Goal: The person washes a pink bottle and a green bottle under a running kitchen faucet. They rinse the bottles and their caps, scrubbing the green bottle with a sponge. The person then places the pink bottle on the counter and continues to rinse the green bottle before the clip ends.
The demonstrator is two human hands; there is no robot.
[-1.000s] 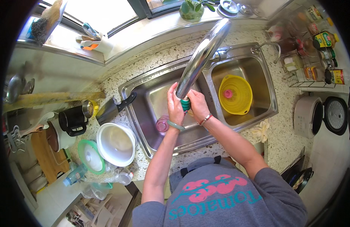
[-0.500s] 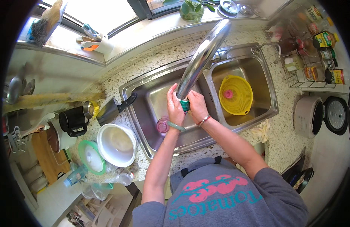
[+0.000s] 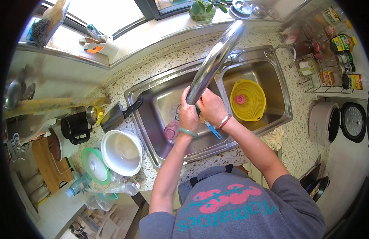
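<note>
Both my hands meet under the curved chrome faucet [image 3: 216, 59], over the left sink basin [image 3: 168, 97]. My left hand [image 3: 188, 114], with a jade-green bangle at its wrist, is closed around a dark green item [image 3: 198, 110], mostly hidden by the fingers and spout. My right hand [image 3: 212, 106] is bent closed beside it, gripping a slim tool with a blue looped handle [image 3: 213, 130] that pokes out below the hand. The tool's working end is hidden. A pink translucent jar [image 3: 171, 130] lies in the basin near my left wrist.
A yellow colander [image 3: 248, 110] holding a small pink piece [image 3: 240, 99] sits in the right basin. At the left stand a black-handled knife [image 3: 120, 114], a white pot [image 3: 122, 153] and a green-rimmed lid [image 3: 96, 165]. A rice cooker [image 3: 324, 123] is at right.
The blue looped handle now shows below my right hand. My right hand has turned over and risen slightly; the green item is more covered.
</note>
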